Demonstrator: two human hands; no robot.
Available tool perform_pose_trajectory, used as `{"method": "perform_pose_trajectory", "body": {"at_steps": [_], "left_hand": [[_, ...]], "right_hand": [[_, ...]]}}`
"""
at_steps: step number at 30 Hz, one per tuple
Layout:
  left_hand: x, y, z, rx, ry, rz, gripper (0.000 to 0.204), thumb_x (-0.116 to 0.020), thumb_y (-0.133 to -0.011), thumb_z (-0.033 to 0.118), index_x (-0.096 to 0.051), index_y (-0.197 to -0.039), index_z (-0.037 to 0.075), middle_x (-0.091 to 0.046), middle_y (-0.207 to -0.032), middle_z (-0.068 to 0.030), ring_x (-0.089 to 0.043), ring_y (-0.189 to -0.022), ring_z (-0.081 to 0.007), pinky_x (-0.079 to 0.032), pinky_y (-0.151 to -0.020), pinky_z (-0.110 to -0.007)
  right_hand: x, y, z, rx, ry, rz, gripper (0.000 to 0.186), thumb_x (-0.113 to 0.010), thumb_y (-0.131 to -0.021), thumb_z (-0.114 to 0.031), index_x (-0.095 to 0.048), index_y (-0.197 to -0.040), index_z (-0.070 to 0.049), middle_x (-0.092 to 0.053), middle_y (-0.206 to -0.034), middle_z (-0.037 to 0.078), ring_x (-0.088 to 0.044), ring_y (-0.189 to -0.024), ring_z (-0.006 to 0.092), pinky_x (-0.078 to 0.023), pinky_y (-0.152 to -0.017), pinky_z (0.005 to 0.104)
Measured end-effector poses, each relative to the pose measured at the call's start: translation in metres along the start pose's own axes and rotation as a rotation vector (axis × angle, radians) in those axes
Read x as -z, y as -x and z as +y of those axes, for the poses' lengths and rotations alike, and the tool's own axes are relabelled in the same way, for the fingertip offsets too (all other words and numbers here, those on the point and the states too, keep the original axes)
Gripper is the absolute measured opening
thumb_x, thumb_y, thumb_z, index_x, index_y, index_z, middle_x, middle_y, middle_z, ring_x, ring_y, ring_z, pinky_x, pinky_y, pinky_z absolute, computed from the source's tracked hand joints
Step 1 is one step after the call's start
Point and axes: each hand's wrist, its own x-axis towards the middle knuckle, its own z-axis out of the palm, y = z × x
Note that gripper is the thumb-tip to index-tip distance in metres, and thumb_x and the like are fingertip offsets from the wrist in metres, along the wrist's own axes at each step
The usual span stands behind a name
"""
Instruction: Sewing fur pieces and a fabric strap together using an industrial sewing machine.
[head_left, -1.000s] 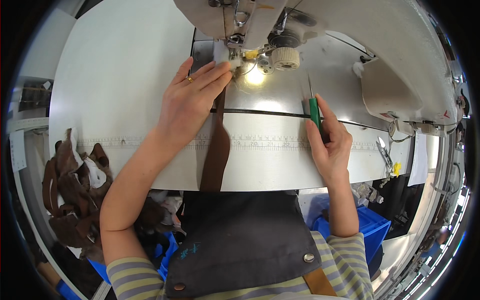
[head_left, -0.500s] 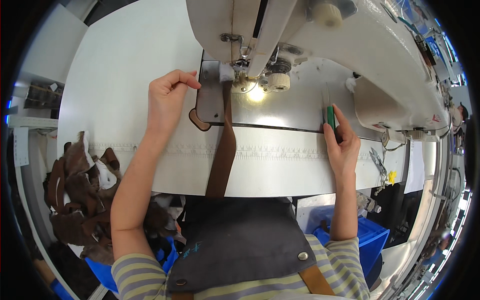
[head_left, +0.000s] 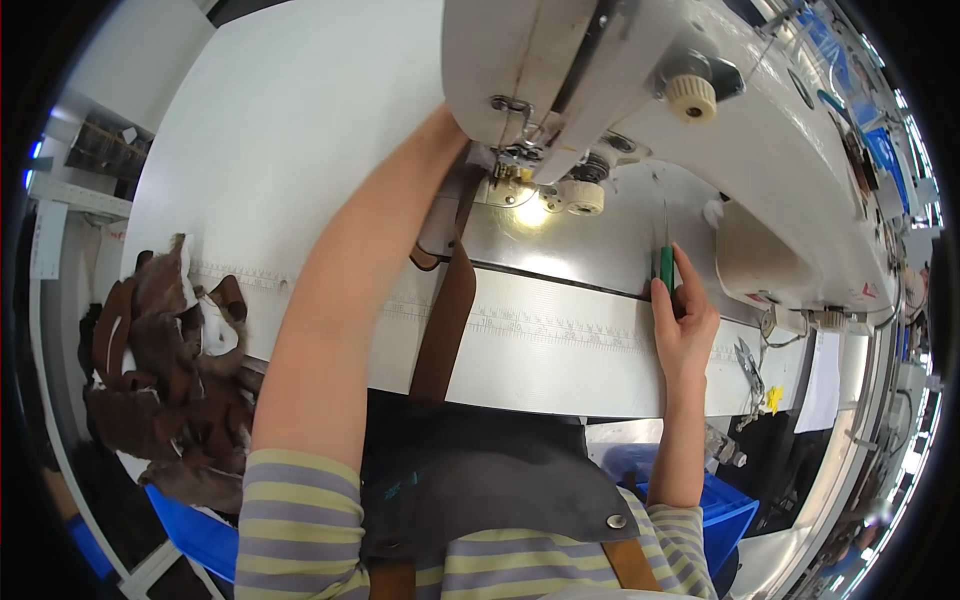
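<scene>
My left hand (head_left: 450,125) reaches up behind the white sewing machine head (head_left: 515,70); only the wrist region shows, and its fingers are hidden. My right hand (head_left: 685,322) grips a green-handled awl (head_left: 666,263), its thin point upward over the metal bed (head_left: 560,250). A long brown strip (head_left: 445,330) runs from below the needle area, where the lit presser foot (head_left: 510,170) sits, down across the table's front edge, slightly twisted.
A heap of brown fur-like and suede pieces (head_left: 150,390) lies on the left. Scissors (head_left: 750,375), a yellow bit (head_left: 773,398) and a white paper (head_left: 820,380) lie at the right. Blue bins (head_left: 725,515) stand below the table, which carries a printed ruler.
My left hand left the needle area, curled beside the bed, then rose behind the machine head. The view shifted, so the machine appears farther right. My right hand still holds the awl.
</scene>
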Motion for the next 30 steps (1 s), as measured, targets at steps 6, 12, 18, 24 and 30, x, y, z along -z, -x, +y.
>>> {"method": "perform_pose_trajectory", "body": {"at_steps": [6,12,18,24,30], "left_hand": [[0.043,-0.026,-0.01,-0.11,0.057,0.131,0.021,-0.056,-0.089,0.018,-0.063,-0.088,-0.001,-0.062,-0.073,-0.0065,-0.058,-0.06,-0.0143,-0.047,-0.053,-0.028],[0.269,0.141,0.129,-0.018,0.343,0.232,0.014,-0.058,-0.091,0.013,-0.061,-0.093,-0.001,-0.062,-0.073,-0.0036,-0.056,-0.056,-0.0091,-0.044,-0.048,-0.021],[0.466,0.46,0.169,0.309,-0.285,0.848,0.025,-0.056,-0.092,0.016,-0.059,-0.113,0.002,-0.063,-0.088,-0.0026,-0.054,-0.064,-0.0037,-0.041,-0.056,-0.015],[0.504,0.587,0.111,0.701,-1.771,0.678,0.047,-0.064,-0.081,0.014,-0.055,-0.127,0.008,-0.059,-0.116,-0.0187,-0.057,-0.109,-0.0265,-0.044,-0.092,-0.036],[0.38,0.363,0.168,-0.041,-1.099,0.036,0.043,-0.063,-0.076,0.003,-0.059,-0.118,0.01,-0.059,-0.118,-0.0082,-0.046,-0.12,-0.0245,-0.024,-0.108,-0.036]], "right_hand": [[-0.007,0.001,-0.007,0.021,-0.027,-0.064,0.043,-0.064,-0.08,-0.013,-0.059,-0.122,-0.004,-0.047,-0.052,0.005,-0.043,-0.046,0.0116,-0.036,-0.047,0.0268],[-0.005,0.009,0.007,0.0,-0.143,-0.028,0.04,-0.06,-0.087,-0.01,-0.056,-0.127,-0.006,-0.042,-0.059,-0.004,-0.034,-0.053,0.0047,-0.028,-0.046,0.0224],[0.0,0.01,0.011,0.166,-0.055,-0.039,0.041,-0.059,-0.089,-0.013,-0.053,-0.13,-0.008,-0.039,-0.064,-0.003,-0.033,-0.057,0.0069,-0.03,-0.051,0.0229],[0.001,-0.021,0.053,0.209,0.222,0.008,0.042,-0.06,-0.09,-0.027,-0.054,-0.129,-0.012,-0.05,-0.068,0.004,-0.043,-0.056,0.0122,-0.039,-0.053,0.0305],[-0.002,-0.027,0.067,0.367,0.374,0.113,0.041,-0.057,-0.09,-0.03,-0.056,-0.125,-0.009,-0.056,-0.12,0.019,-0.053,-0.108,0.0374,-0.041,-0.09,0.0446]]}}
